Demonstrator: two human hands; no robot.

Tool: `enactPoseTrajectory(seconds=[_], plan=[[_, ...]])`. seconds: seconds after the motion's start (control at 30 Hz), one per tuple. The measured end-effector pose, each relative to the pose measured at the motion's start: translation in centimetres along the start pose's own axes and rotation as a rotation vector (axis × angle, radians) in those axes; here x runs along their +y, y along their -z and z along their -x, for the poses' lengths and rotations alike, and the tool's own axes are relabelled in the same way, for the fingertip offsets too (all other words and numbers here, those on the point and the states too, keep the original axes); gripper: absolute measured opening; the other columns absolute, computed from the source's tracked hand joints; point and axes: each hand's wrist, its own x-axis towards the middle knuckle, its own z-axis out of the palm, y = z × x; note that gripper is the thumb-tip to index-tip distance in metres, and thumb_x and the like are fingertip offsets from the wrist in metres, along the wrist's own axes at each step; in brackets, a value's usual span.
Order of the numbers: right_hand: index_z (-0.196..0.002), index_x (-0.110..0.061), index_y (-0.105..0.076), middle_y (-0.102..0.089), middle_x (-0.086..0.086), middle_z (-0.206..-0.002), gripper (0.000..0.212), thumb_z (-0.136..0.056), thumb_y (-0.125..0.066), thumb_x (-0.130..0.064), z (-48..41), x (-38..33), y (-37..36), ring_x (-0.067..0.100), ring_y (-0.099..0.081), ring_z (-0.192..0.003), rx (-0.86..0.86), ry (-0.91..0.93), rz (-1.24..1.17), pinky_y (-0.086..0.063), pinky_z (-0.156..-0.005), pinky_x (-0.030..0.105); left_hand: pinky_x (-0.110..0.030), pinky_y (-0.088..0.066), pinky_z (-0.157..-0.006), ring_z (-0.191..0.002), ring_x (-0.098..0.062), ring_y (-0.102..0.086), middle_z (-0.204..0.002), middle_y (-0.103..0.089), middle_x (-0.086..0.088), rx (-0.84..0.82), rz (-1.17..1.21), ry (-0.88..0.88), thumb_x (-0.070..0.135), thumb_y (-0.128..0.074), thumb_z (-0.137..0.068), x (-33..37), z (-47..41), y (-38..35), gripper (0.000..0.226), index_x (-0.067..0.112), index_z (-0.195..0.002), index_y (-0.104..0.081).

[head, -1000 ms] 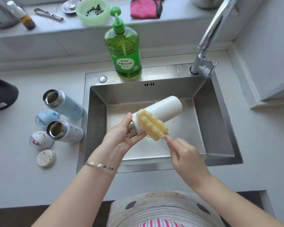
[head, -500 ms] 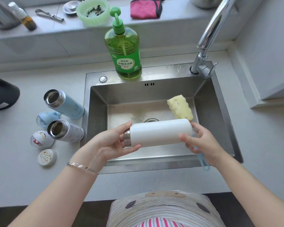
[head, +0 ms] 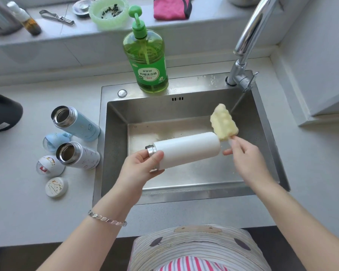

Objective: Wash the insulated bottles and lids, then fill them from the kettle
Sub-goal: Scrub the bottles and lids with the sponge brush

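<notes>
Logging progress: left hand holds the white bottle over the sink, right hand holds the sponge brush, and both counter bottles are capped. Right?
No: the head view shows the blue bottle and patterned bottle on the counter uncapped, mouths open. The rest holds.

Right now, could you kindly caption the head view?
Left hand holds a white bottle sideways over the sink; right hand holds a sponge brush.

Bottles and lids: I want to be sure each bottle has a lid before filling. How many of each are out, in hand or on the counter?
Bottles: 3 (plain white bottle, blue bottle, patterned white bottle)
Lids: 3 (blue lid, red-marked lid, gold-flecked lid)
Total: 6
</notes>
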Motion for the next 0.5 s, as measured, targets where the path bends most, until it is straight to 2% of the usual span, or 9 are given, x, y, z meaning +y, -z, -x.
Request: enactPoseTrajectory(seconds=[0.1, 0.2, 0.23, 0.33, 0.37, 0.43, 0.5], plan=[[-0.133, -0.031, -0.049, -0.061, 0.004, -0.096, 0.037, -0.098, -0.037, -0.024, 2.3, 0.0, -1.2, 0.025, -0.055, -0.085, 0.012, 0.255, 0.362, -0.038, -0.067, 0.033, -0.033, -0.055, -0.083, -0.088, -0.017, -0.063, -0.091, -0.069, -0.005, 0.061, 0.011, -0.022, 0.008, -0.058, -0.088, 0.0, 0.0, -0.5, 0.01, 0.009, -0.093, -0.067], [-0.13, -0.037, -0.05, -0.055, -0.002, -0.085, 0.038, -0.096, -0.036, -0.028, 5.3, -0.6, -3.0, 0.023, -0.055, -0.08, -0.112, 0.506, 0.376, -0.041, -0.065, 0.036, -0.038, -0.054, -0.087, -0.087, -0.016, -0.062, -0.091, -0.068, -0.008, 0.08, 0.011, -0.02, 0.008, -0.059, -0.087, 0.1, 0.0, -0.8, 0.012, 0.006, -0.097, -0.067], [-0.128, -0.037, -0.053, -0.053, -0.004, -0.08, 0.037, -0.096, -0.037, -0.027, 5.1, -0.9, -2.7, 0.02, -0.053, -0.076, -0.131, 0.496, 0.325, -0.04, -0.065, 0.035, -0.04, -0.053, -0.088, -0.088, -0.017, -0.063, -0.093, -0.068, -0.01, 0.08, 0.018, -0.017, 0.008, -0.059, -0.087, 0.1, 0.0, -0.9, 0.013, 0.005, -0.097, -0.067], [-0.12, -0.027, -0.062, -0.051, -0.005, -0.067, 0.031, -0.096, -0.044, -0.018, 2.5, -1.3, -0.6, 0.015, -0.046, -0.065, -0.042, 0.217, 0.085, -0.035, -0.062, 0.03, -0.038, -0.054, -0.087, -0.091, -0.02, -0.063, -0.094, -0.068, -0.009, 0.104, 0.041, -0.034, 0.008, -0.059, -0.088, 0.2, -0.2, -0.6, 0.013, 0.005, -0.098, -0.066], [-0.119, -0.025, -0.063, -0.049, -0.009, -0.063, 0.031, -0.096, -0.043, -0.017, 2.3, -1.4, -0.3, 0.016, -0.045, -0.064, -0.025, 0.193, 0.076, -0.033, -0.06, 0.029, -0.038, -0.054, -0.086, -0.09, -0.02, -0.063, -0.093, -0.068, -0.008, 0.116, 0.042, -0.042, 0.007, -0.059, -0.088, 0.2, -0.2, -0.7, 0.015, 0.003, -0.101, -0.066], [-0.12, -0.027, -0.062, -0.043, -0.011, -0.061, 0.033, -0.096, -0.042, -0.016, 3.6, -2.0, -1.0, 0.021, -0.047, -0.068, -0.08, 0.341, 0.242, -0.036, -0.062, 0.032, -0.038, -0.054, -0.086, -0.089, -0.019, -0.063, -0.091, -0.068, -0.008, 0.126, 0.044, -0.047, 0.007, -0.06, -0.087, 0.3, -0.2, -0.8, 0.016, 0.002, -0.101, -0.066], [-0.125, -0.032, -0.056, -0.05, -0.004, -0.072, 0.035, -0.096, -0.041, -0.02, 5.5, -2.5, -2.0, 0.029, -0.054, -0.078, -0.124, 0.472, 0.408, -0.042, -0.065, 0.037, -0.038, -0.054, -0.085, -0.088, -0.019, -0.063, -0.09, -0.068, -0.008, 0.126, 0.049, -0.039, 0.008, -0.06, -0.087, 0.4, -0.1, -0.9, 0.01, 0.006, -0.095, -0.067]])
